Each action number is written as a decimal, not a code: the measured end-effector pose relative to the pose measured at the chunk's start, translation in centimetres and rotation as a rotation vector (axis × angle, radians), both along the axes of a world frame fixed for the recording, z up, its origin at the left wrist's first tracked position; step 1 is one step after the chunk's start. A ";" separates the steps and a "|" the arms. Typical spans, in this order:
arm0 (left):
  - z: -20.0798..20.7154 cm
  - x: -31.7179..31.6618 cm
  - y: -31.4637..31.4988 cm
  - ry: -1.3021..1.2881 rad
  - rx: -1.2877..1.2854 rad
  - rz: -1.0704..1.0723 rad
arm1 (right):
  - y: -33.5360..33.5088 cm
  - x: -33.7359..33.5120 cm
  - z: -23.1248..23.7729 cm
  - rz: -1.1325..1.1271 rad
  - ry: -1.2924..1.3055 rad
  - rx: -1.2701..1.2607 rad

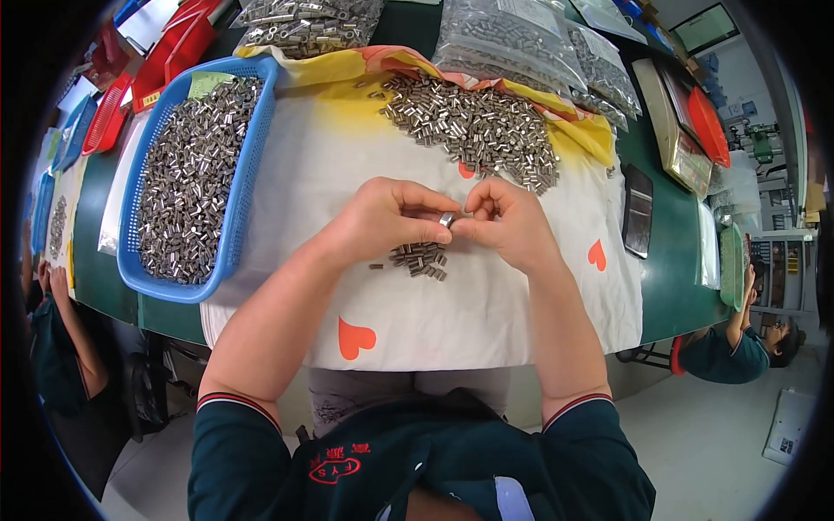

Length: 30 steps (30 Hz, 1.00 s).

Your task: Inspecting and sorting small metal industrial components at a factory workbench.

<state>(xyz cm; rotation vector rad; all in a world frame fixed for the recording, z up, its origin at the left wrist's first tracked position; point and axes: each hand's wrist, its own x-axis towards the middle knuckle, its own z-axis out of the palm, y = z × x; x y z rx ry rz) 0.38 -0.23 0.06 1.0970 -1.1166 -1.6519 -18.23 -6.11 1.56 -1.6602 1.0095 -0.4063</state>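
Note:
My left hand (382, 219) and my right hand (508, 221) meet at the fingertips over a white cloth (452, 313) with orange hearts. Together they pinch one small silver metal tube (446, 219). Just below the fingers lies a small cluster of the same tubes (419, 259). A large loose pile of metal tubes (473, 126) is spread on the cloth beyond the hands. To the left stands a blue plastic basket (239, 187) filled with several more tubes.
Clear bags of tubes (512, 39) lie at the far edge of the green table (673, 278). Red trays (174, 48) sit at far left, a dark flat device (638, 208) at right. Other people sit at left (61, 347) and right (738, 347).

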 end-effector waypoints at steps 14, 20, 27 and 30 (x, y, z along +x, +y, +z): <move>-0.5 -0.6 -0.1 -0.182 -0.054 0.026 | -1.6 0.4 -2.3 -0.135 0.363 -0.831; -0.4 -0.7 0.0 -0.161 -0.034 0.032 | -1.2 0.2 -1.4 -0.150 0.353 -0.767; -0.4 -0.6 -0.2 -0.158 -0.038 0.044 | -1.4 0.3 -2.0 -0.109 0.456 -0.881; -0.6 -0.4 -0.4 -0.101 -0.020 0.055 | -1.1 0.4 -1.7 -0.101 0.420 -0.819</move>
